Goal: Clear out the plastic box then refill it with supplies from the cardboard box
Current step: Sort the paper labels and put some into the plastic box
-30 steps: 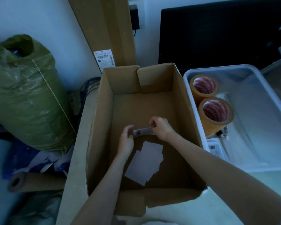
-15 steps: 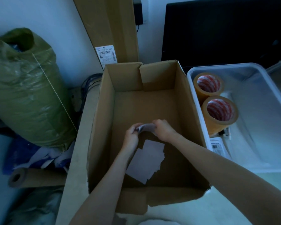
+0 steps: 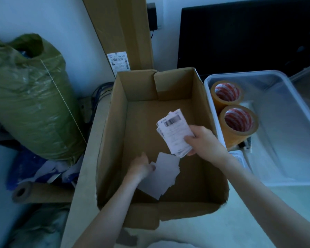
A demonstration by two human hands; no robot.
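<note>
**Label stack lifted, loose sheets below**

While gripping a fanned stack of printed labels (image 3: 175, 132) above the middle of the cardboard box (image 3: 115, 122), right hand (image 3: 202, 140) with thumb on top and fingers curled beneath. Lower centre, left hand (image 3: 141, 166) pinching blank white sheets (image 3: 159, 178) on the box floor. At right, plastic box (image 3: 284, 122) holding two tape rolls (image 3: 238, 122).

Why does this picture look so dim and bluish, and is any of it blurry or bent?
Head view: the light is low and cool, so colours look muted. The stack of labels in the right hand is sharp enough to show a barcode, but its small print blurs. The wide lens bows the tall carton and the plastic box rim outward.
</note>
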